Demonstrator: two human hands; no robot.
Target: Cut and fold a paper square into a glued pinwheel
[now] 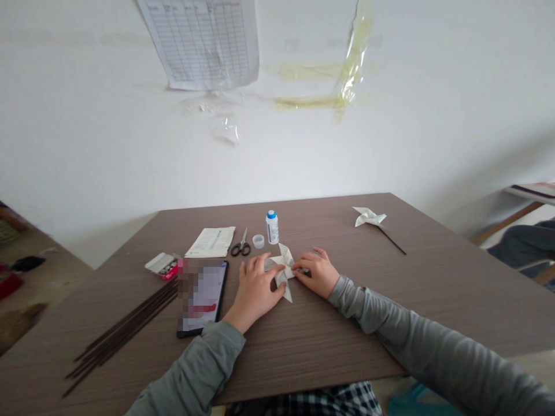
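A paper pinwheel (pixel 284 256) with printed text lies on the table in front of me, its blades pointing outward. My left hand (pixel 255 287) reaches over it from the left, thumb and fingers gripping its near left part. From the right, my right hand (pixel 318 273) pinches the edge near the pinwheel's middle between thumb and forefinger. My fingers partly hide its centre. Just beyond stands a white glue bottle (pixel 272 227) with a blue cap. A small clear plastic cup (pixel 258 241) and black-handled scissors (pixel 241 247) are left of the bottle.
Folded printed paper (pixel 211 241) lies behind a phone (pixel 203 297). An opened small red-and-white box (pixel 163 265) and several dark thin sticks (pixel 125 329) are at the left. A finished-looking pinwheel on a stick (pixel 368 217) rests at the right back. A wall (pixel 303 156) borders the table.
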